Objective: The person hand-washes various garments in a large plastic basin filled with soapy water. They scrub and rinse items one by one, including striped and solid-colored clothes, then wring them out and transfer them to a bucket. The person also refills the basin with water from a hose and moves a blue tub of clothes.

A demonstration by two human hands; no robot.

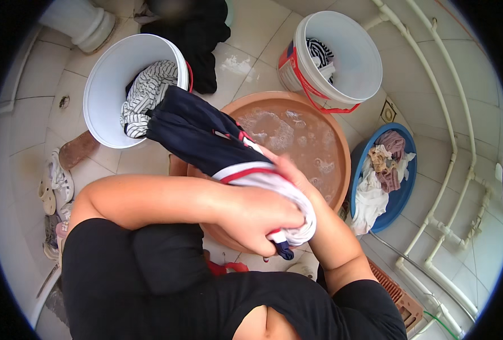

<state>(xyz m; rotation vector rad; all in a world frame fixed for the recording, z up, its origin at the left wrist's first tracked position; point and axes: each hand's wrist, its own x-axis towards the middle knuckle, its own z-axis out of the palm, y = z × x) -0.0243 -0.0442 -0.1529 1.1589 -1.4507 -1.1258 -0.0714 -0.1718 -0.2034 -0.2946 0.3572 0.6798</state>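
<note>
Pale floor tiles (251, 28) fill the room, wet in patches, with white pipes (449, 141) bending along the wall at 3 o'clock. At the centre sits a round terracotta-coloured basin (342, 141) of soapy, brownish water (296, 136).

Over the basin's 7 o'clock rim, both hands are clenched around a twisted navy, white and red garment (206, 136). The left hand (257, 218) wraps tightly around its lower white end, knuckles up. The right hand (288, 170) grips the cloth just above, mostly hidden behind the fabric, with its forearm crossing beneath the left one. The garment's navy end stretches toward 10 o'clock, its tip resting in a white bucket (107, 85).

That bucket, at 10 o'clock, also holds a black-and-white striped cloth (146, 90). A 2nd white bucket (359, 51) with a red handle stands at 1 o'clock, touching the basin's rim, with a striped piece inside. At 3 o'clock, a blue tub (401, 195) holds white, beige and mauve laundry (381, 170). Dark clothing (197, 34) lies piled on the floor at 12 o'clock, and sandals (56, 184) sit at 9 o'clock.
</note>
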